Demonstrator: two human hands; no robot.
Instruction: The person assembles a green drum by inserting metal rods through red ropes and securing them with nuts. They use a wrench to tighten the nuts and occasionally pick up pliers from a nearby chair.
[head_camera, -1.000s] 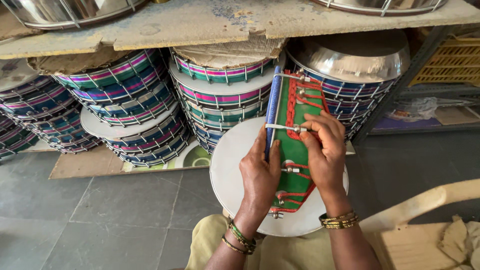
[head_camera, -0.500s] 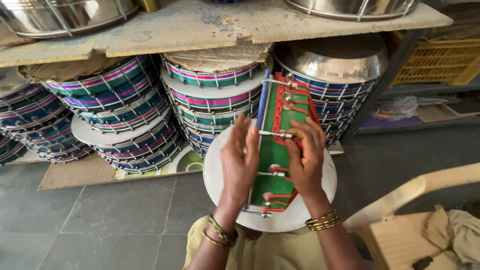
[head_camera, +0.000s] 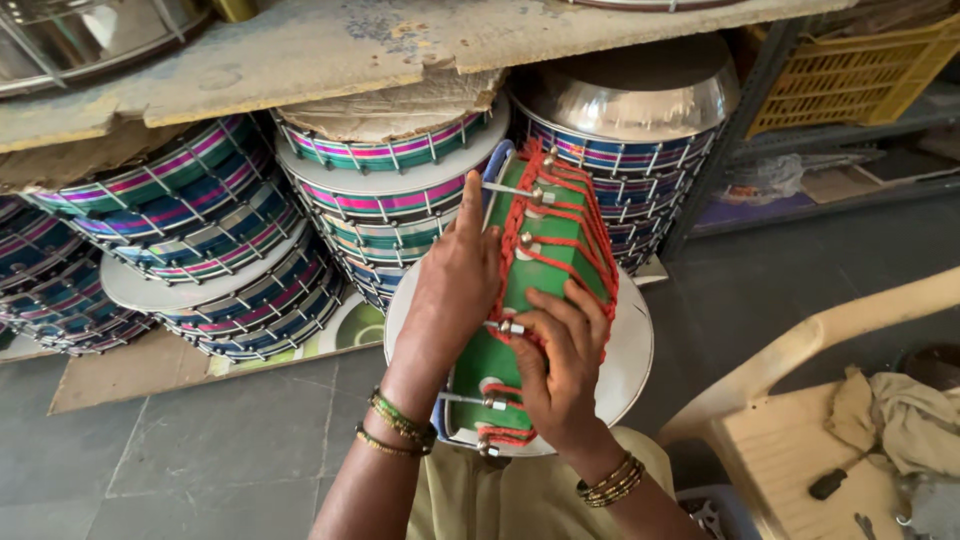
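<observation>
A green drum laced with red cord and fitted with metal tension rods stands on edge in my lap, its white skin facing right. My left hand presses against the drum's left rim, index finger pointing up beside a rod. My right hand lies on the green shell, fingers pinching the red cord at a metal rod near the middle. Both wrists wear bangles.
Stacks of striped drums fill the space under a worn wooden shelf ahead. A steel bowl tops the right stack. A yellow crate sits at the far right. A cream plastic chair with cloth and tools stands at my right.
The drum has turned in my lap and sits closer to me. My left hand has slid up its left rim, and my right hand has dropped lower onto the cord.
</observation>
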